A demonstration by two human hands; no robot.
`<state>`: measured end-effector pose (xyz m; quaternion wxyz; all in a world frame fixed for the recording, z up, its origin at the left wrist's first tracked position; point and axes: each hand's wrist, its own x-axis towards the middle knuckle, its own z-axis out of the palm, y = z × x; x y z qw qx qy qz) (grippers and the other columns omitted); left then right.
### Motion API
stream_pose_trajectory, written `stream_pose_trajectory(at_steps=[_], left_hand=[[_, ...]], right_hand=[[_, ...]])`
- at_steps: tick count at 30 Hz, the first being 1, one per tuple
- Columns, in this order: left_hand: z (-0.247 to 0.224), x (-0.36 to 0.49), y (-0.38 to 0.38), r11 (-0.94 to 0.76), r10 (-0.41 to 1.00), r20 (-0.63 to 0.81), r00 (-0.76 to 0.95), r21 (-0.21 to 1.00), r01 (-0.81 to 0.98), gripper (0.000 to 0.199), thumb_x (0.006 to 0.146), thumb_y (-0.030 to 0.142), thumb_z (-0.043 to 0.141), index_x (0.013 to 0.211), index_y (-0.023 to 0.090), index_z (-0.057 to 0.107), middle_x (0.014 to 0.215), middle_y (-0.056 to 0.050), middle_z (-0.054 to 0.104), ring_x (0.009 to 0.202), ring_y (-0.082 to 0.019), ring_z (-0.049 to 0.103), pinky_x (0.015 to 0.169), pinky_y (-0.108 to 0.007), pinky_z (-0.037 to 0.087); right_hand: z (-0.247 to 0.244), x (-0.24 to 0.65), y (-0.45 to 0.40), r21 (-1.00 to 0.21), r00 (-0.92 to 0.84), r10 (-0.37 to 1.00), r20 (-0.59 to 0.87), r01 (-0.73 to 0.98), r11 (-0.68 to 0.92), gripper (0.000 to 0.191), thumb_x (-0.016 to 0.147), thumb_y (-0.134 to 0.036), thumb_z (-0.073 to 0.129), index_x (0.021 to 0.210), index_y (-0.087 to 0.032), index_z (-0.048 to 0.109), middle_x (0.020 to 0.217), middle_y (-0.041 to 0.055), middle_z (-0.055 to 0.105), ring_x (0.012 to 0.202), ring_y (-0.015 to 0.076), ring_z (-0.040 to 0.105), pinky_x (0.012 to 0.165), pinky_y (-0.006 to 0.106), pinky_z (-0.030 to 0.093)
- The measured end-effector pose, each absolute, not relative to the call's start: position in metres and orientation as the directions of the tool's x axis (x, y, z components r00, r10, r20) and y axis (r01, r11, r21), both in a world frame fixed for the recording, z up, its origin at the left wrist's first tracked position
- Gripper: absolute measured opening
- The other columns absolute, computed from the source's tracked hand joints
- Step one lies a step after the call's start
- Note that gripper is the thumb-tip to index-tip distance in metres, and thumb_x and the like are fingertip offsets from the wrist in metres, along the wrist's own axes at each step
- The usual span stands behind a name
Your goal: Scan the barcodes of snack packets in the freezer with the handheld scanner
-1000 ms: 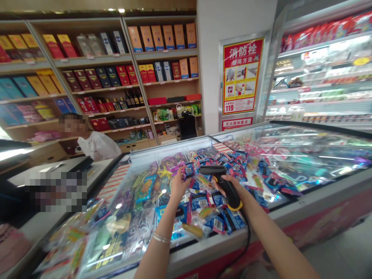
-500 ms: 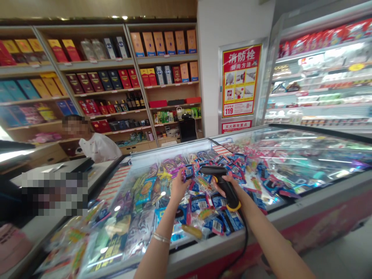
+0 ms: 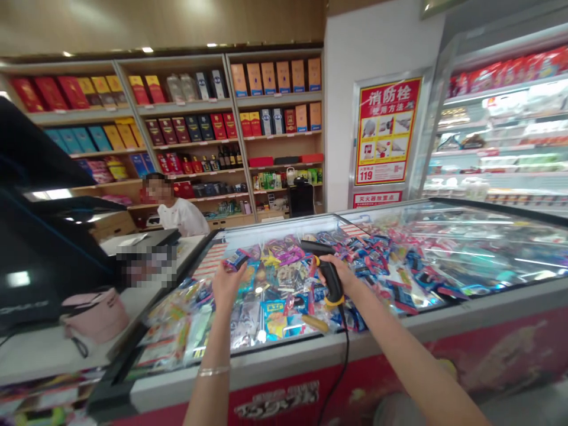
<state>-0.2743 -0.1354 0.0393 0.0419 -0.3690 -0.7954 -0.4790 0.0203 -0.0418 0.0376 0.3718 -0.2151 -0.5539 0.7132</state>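
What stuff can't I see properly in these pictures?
All in the head view:
Packet: its print is too small and blurry to read, and the left hand covers part of it.
Scanner: the right hand hides some of its handle, so I can't tell if a finger is pressing anything.
Cable: the bottom edge cuts off its end.
Red bags: blurred, and the right edge cuts off their row.

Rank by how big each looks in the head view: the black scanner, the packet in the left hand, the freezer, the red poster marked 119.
1. freezer
2. red poster
3. black scanner
4. packet
This is pictured size only; their distances from the camera differ.
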Motion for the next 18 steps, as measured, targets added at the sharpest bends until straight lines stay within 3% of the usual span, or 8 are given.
stream_pose_trajectory(at_steps=[4,10,15,18], left_hand=[[0.021,-0.327,-0.185,0.463,0.439,0.438,-0.785,0.639,0.615,0.051,0.07,0.055,0.061,0.103,0.017,0.058,0.088,-0.011,0.067,0.091,-0.03,0.063,0.078,-0.039,0.048],[-0.01,-0.373,-0.233,0.53,0.343,0.49,-0.801,0.603,0.596,0.058,0.071,0.055,0.058,0.111,0.013,0.058,0.096,-0.014,0.066,0.103,-0.034,0.057,0.086,-0.044,0.045],[-0.034,-0.375,-0.247,0.537,0.23,0.656,-0.718,0.53,0.656,0.084,0.076,0.052,0.055,0.141,0.004,0.033,0.128,-0.025,0.051,0.114,-0.037,0.052,0.095,-0.048,0.04],[-0.042,-0.371,-0.248,0.541,0.26,0.711,-0.654,0.454,0.708,0.075,0.083,0.051,0.046,0.14,0.004,0.036,0.132,-0.024,0.049,0.117,-0.037,0.05,0.098,-0.048,0.038]], right_hand=[[0.031,-0.039,-0.07,-0.945,-0.687,0.72,0.1,-0.292,-0.147,0.029,0.073,-0.042,0.061,0.074,-0.014,0.064,0.05,0.001,0.06,0.036,0.0087,0.046,0.037,0.02,0.035],[0.003,-0.114,-0.106,-0.936,-0.77,0.637,0.027,-0.243,-0.255,0.026,0.068,-0.039,0.062,0.075,-0.014,0.063,0.065,0.0059,0.068,0.039,0.0095,0.049,0.038,0.023,0.039],[-0.02,-0.155,-0.12,-0.9,-0.848,0.519,-0.107,-0.139,-0.413,0.025,0.069,-0.037,0.06,0.076,-0.013,0.063,0.067,0.0057,0.068,0.04,0.0084,0.048,0.039,0.021,0.038],[-0.025,-0.168,-0.124,-0.882,-0.881,0.454,-0.131,-0.105,-0.459,0.025,0.069,-0.035,0.06,0.078,-0.012,0.063,0.071,0.0065,0.068,0.041,0.0075,0.047,0.04,0.021,0.035]])
